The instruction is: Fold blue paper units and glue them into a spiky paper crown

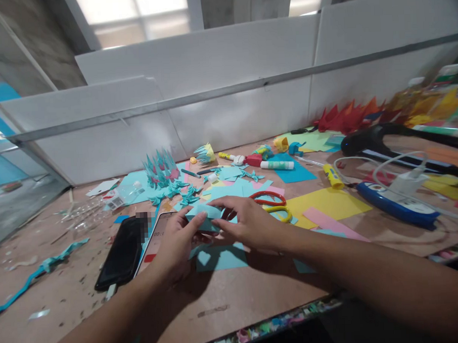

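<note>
Bare forearms (354,259), left hand (181,233), right hand (250,221), turquoise paper (209,214) held between.

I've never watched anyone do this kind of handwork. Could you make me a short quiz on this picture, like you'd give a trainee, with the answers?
1. Multiple choice: what are the left hand and the right hand holding between them?
a) a glue stick
b) light blue paper
c) a plastic bottle

2. True or false: in the picture, the blue power strip lies to the right of the black phone.

3. Fill in the missing word: the long panel behind the table is ____ in colour.

Key:
1. b
2. True
3. white
</note>
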Demonstrator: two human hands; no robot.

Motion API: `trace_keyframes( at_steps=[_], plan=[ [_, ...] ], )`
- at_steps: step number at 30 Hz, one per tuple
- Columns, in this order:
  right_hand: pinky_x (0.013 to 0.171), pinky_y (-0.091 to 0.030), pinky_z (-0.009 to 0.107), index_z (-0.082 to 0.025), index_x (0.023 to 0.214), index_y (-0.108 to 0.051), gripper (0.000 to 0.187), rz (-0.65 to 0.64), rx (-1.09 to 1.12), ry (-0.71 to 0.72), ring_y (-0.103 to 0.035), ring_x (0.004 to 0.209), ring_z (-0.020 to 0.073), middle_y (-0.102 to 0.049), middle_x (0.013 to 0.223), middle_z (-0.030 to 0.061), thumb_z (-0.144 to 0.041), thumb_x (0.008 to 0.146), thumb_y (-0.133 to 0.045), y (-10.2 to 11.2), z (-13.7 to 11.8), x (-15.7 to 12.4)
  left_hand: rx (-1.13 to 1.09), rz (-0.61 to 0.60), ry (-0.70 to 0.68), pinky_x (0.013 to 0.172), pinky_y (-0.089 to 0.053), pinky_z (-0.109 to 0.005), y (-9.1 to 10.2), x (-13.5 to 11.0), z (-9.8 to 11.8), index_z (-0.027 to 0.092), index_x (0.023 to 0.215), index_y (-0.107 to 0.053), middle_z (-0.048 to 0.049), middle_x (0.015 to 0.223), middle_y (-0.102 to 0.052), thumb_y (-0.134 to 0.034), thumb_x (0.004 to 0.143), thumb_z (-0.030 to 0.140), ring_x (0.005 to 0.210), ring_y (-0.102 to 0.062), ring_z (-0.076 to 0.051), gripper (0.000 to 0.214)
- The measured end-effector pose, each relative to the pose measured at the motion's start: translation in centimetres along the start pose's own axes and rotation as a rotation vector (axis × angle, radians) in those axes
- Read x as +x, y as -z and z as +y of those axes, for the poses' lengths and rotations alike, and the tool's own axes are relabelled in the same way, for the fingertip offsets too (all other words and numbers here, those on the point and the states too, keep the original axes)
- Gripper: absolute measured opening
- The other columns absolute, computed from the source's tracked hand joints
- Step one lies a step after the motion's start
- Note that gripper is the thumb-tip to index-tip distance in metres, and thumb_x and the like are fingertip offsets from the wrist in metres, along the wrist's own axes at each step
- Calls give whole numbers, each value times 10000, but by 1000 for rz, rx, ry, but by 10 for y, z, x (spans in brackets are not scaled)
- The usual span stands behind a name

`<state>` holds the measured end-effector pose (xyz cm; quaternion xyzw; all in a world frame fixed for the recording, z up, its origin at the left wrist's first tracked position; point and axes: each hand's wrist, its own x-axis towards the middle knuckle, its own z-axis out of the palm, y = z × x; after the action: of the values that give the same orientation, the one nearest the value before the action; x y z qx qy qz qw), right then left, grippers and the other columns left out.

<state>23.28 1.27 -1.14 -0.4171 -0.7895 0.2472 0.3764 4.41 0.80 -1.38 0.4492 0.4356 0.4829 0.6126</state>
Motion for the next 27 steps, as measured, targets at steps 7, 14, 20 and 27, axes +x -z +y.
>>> trace_keyframes(
  at_steps=[7,14,20,27],
  plan=[
    [1019,-481,406,-218,1308,-663,379,-30,-44,7,-641,1201,261,-687,1317,79,-315,951,-579,7,-5,3,6,-23,-9,576,-557,-246,2,2,-5,166,998,-609,5,764,-691,-821,738,411,576,-671,-134,415],
    [903,-526,369,-261,1331,-625,431,-12,-24,-69,-690,1064,244,-720,1232,47,-226,904,-571,5,-9,-1,49,-111,-7,572,-539,-223,2,0,-10,164,991,-601,-4,784,-691,-793,783,371,619,-671,-132,351],
    [929,-489,362,-250,1340,-599,462,12,-95,2,-669,1113,251,-679,1311,66,-344,890,-636,3,-7,-1,-4,-147,4,611,-553,-247,2,0,-10,166,1086,-626,-15,770,-704,-782,803,382,637,-662,-138,388],
    [722,-473,304,-258,1288,-628,386,17,-112,-66,-676,863,209,-743,1098,55,-372,921,-594,4,-10,0,27,-111,4,565,-528,-211,1,0,-8,157,918,-695,-5,767,-651,-801,771,446,646,-606,-114,341]
  ],
)
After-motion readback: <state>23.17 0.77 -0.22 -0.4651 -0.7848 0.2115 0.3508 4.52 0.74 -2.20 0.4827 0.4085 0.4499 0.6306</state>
